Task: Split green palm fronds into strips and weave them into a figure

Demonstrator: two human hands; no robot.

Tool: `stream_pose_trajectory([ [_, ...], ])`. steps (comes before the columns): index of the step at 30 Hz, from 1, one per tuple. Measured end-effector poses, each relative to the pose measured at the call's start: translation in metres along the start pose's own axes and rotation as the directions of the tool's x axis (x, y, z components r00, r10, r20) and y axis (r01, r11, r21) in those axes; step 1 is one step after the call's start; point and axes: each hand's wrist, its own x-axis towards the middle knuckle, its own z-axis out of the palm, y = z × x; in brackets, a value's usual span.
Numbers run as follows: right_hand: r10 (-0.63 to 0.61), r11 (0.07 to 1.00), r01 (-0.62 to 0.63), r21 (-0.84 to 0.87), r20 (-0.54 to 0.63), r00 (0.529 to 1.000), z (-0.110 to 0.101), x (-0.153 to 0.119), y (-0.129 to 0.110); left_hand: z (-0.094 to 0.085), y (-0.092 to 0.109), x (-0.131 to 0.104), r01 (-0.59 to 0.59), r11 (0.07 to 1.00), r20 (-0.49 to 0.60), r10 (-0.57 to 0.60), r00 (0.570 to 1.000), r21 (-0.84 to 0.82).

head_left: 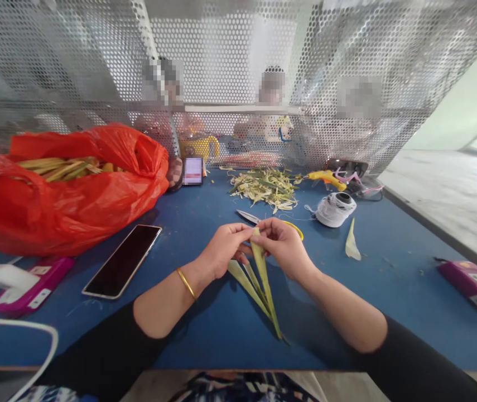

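Observation:
My left hand [226,249] and my right hand [285,245] meet at the middle of the blue table, fingers closed in a pinch. Between them they grip the top of a long, pale green folded leaf [265,282], whose narrow end points down toward me. A second leaf blade [247,287] fans out to its left and joins it near the lower tip. Just behind my hands lies a pair of scissors [247,216]; its yellow handle is partly hidden by my right hand. A white thread spool [333,211] and a loose leaf piece [352,243] lie to the right.
A red plastic bag [96,215] filled with leaf strips sits at left, near a phone [123,262] and a purple power strip [33,293]. Leaf scraps [265,188] and a yellow glue gun [326,178] lie farther back. A perforated metal screen [221,61] stands behind; people sit beyond it.

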Motion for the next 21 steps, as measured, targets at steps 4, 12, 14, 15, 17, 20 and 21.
stream_pose_trajectory([
  [4,0.008,0.999,-0.007,0.038,-0.029,1.0,-0.0015,-0.0005,-0.0029,-0.0012,0.0015,0.0005,0.007,0.999,0.039,-0.006,0.999,-0.032],
  [12,0.115,0.973,-0.114,0.2,0.007,0.993,-0.0026,-0.0017,-0.0044,-0.0029,-0.0014,0.0023,-0.056,0.998,0.046,0.056,0.997,-0.012],
  [14,0.139,0.963,-0.138,0.23,0.009,0.99,-0.0021,-0.0026,-0.0057,-0.0031,-0.002,0.0018,-0.075,0.997,0.049,0.076,0.996,-0.023],
  [15,0.145,0.961,-0.143,0.238,0.01,0.989,-0.0018,-0.0031,-0.0063,-0.0031,-0.0022,0.0014,-0.081,0.996,0.057,0.083,0.995,-0.029],
  [17,0.14,0.96,-0.139,0.245,0.01,0.99,-0.0013,-0.0037,-0.0072,-0.0033,-0.0019,0.0006,-0.091,0.995,0.081,0.093,0.992,-0.033],
  [20,0.113,0.965,-0.108,0.239,-0.006,0.994,-0.001,-0.0032,-0.0078,-0.0042,-0.0011,0.0003,-0.116,0.993,0.079,0.117,0.99,-0.013],
  [21,0.106,0.967,-0.1,0.235,-0.014,0.994,-0.001,-0.0026,-0.0078,-0.0049,-0.0008,0.0005,-0.128,0.992,0.064,0.127,0.99,-0.001],
])
